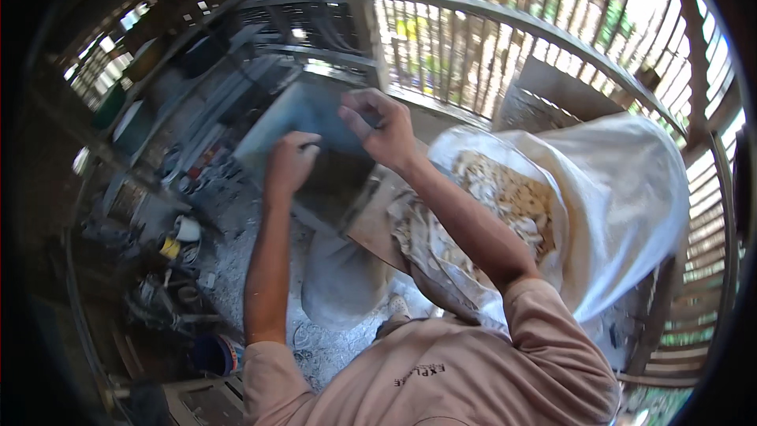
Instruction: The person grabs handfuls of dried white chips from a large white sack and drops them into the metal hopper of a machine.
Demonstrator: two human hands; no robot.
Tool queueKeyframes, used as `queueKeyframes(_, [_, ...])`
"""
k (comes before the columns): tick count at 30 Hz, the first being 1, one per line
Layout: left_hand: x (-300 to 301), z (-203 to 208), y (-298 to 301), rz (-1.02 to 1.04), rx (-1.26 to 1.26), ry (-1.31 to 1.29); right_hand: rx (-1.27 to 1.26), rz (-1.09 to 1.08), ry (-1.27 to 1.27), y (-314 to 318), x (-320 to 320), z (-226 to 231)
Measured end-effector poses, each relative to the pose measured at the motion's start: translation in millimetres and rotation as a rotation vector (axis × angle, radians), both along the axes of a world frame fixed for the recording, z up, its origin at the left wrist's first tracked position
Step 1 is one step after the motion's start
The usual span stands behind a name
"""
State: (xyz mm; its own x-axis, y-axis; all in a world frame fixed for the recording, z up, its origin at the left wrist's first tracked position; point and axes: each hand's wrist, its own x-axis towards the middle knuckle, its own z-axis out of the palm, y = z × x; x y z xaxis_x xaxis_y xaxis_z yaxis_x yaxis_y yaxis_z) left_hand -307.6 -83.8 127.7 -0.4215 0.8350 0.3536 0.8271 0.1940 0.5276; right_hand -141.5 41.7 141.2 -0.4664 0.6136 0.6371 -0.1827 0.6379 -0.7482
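Both hands are raised over a square, open-topped metal hopper (264,128), bluish at its far wall and dark inside. My left hand (290,164) is closed above its near left part; a small dark spot shows by the thumb, too blurred to name. Higher and to the right, my right hand (384,128) has its fingers curled in, and whatever they hold, if anything, is hidden. Beside my right forearm lies a large white woven sack (623,189), its mouth open toward the hopper. Pale, broken dry chips (505,181) fill the opening.
A slatted wall (473,47) and its rail close off the far right. Below the hopper stands a pale, full-looking sack (339,284) on the dusty floor (252,225). At left are a blue bucket (214,353), a white container (187,229) and cluttered shelves.
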Motion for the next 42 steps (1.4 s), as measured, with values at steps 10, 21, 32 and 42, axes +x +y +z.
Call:
queueKeyframes(10, [175.6, 17.4, -42.9, -0.293, 0.811, -0.113, -0.108, -0.172, -0.885, 21.7, 303.3, -92.0])
queueKeyframes(21, [300.7, -149.2, -2.5, -0.528, -0.337, 0.029, -0.036, -0.425, -1.461, -69.3, 334.1, -139.3])
queueKeyframes(32, [296.0, -170.2, 27.5, -0.385, -0.058, -0.239, -0.004, -0.525, -1.126, -12.8, 321.1, -181.1])
queueKeyframes(42, [324.6, -179.9, 44.2, -0.153, 0.229, -0.467, -0.169, -0.377, -0.769, 7.6, 297.0, -199.8])
